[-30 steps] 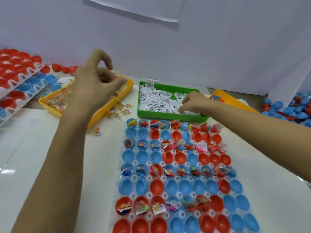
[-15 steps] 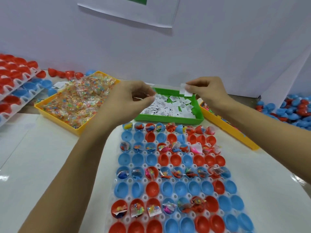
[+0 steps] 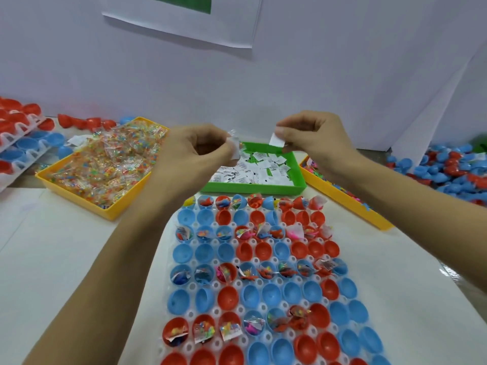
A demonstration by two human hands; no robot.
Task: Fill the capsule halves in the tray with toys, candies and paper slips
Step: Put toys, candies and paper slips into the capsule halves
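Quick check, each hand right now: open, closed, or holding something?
Left hand: fingers curled, pinching a clear candy packet.
Right hand: pinching a white paper slip.

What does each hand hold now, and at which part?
The right hand pinches a white paper slip at its upper edge. The left hand pinches a clear candy packet at its end.

- Bright, even overhead light; soft shadows only.
- Glare patch on glossy white worktop [image 3: 453,272], right side.
- Wide-angle bending at edges.
- Slight overall softness.
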